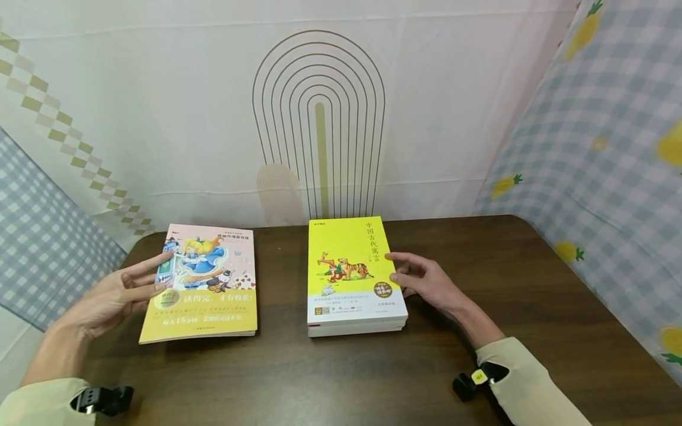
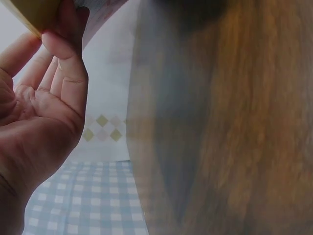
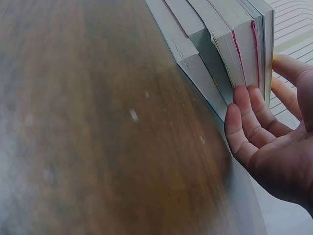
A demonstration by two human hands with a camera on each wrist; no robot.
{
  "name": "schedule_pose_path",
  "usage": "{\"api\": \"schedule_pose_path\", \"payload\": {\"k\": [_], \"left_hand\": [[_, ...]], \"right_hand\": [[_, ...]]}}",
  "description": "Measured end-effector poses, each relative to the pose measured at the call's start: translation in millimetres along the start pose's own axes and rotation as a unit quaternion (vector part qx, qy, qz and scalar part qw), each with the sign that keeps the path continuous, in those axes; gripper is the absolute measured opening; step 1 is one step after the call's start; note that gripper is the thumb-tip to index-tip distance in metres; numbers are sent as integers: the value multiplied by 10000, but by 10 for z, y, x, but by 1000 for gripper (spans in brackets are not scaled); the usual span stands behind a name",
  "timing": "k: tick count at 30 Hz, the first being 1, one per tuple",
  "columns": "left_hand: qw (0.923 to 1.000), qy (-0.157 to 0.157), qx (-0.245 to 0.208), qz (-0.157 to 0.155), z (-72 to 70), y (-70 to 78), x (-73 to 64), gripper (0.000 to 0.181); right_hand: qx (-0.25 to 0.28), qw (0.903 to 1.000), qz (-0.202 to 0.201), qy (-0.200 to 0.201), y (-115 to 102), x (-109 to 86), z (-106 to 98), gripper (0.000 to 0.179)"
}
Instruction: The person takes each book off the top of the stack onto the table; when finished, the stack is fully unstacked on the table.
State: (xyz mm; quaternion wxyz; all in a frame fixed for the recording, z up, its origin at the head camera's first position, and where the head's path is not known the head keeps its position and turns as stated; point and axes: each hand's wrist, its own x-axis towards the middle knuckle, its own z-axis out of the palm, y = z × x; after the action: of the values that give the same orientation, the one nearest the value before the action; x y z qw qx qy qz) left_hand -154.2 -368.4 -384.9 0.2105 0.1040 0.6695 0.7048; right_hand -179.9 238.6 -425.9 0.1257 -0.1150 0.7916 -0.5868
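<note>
On the left, a pink and yellow picture-cover book (image 1: 213, 296) lies face up, its front edge lit above a dark shadow. My left hand (image 1: 114, 296) holds it by its left edge, two fingertips reaching onto the cover; the left wrist view shows the hand (image 2: 46, 93) bent around the book's yellow corner (image 2: 36, 12). Right of it sits a stack of books with a yellow book (image 1: 341, 242) on top, a tiger on its cover. My right hand (image 1: 426, 281) touches the stack's right side. Several fingertips rest against the page edges (image 3: 222, 44) in the right wrist view.
Both books are on a dark wooden table (image 1: 288, 378), with a gap between them. A white cloth (image 1: 202, 118) with arch lines hangs behind the table. Blue checked cloth (image 1: 602, 177) hangs at the right side, and more is at the left.
</note>
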Motion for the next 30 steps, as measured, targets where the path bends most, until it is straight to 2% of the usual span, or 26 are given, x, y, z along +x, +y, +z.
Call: {"api": "schedule_pose_path", "payload": {"k": [4, 8, 15, 20, 30], "left_hand": [[9974, 221, 621, -283, -69, -13, -37, 67], [9866, 564, 1426, -560, -105, -10, -47, 68], [9680, 1004, 1999, -1140, -121, -6, -36, 75], [9530, 936, 2594, -1254, -128, -15, -10, 78], [9416, 631, 2968, -1462, -230, -47, -22, 82]], "right_hand": [[-5, 10000, 26, -3, 3, 1, 2, 56], [-20, 10000, 14, 16, 0, 1, -3, 55], [35, 10000, 28, 11, 4, 0, -4, 56], [41, 10000, 47, 24, 6, -5, -4, 56], [38, 10000, 69, 7, 7, 4, -9, 57]]}}
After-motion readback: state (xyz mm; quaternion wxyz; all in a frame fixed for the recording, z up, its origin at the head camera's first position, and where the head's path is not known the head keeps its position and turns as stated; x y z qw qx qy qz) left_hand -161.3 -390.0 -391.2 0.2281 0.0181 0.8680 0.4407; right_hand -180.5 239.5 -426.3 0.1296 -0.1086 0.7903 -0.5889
